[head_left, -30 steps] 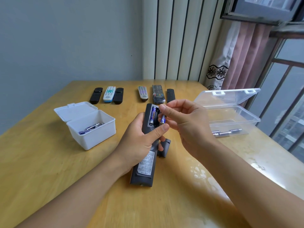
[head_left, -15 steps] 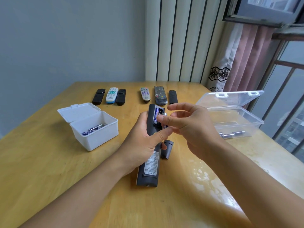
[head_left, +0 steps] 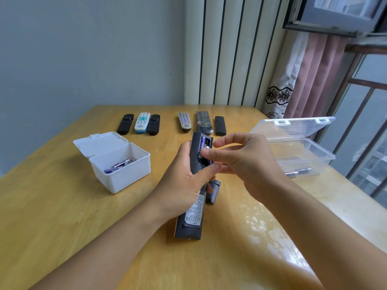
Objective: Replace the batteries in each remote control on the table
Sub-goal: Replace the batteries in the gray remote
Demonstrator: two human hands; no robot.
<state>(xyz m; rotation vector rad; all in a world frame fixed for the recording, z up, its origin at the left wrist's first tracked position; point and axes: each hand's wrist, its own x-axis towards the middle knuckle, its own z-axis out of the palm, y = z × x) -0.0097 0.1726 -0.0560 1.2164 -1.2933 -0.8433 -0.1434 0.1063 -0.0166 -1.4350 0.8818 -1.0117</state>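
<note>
My left hand [head_left: 180, 185] grips a dark grey remote [head_left: 193, 216] turned back-up and raised at its far end, its battery bay open. One blue battery [head_left: 202, 143] lies in the bay's left slot. My right hand [head_left: 247, 160] pinches a second battery [head_left: 207, 147] at the right slot, thumb on top of it and index finger stretched out above. The remote's grey battery cover [head_left: 214, 191] lies on the table just right of the remote.
A white open box [head_left: 125, 178] holding batteries [head_left: 120, 164] stands to the left. A clear open box [head_left: 305, 158] with silver batteries [head_left: 297, 171] stands to the right. Three remotes [head_left: 142, 122] and three more remotes [head_left: 204, 122] lie at the table's far side.
My right hand has brought the second battery down from above the remote into the open bay. My left hand keeps the same hold on the remote.
</note>
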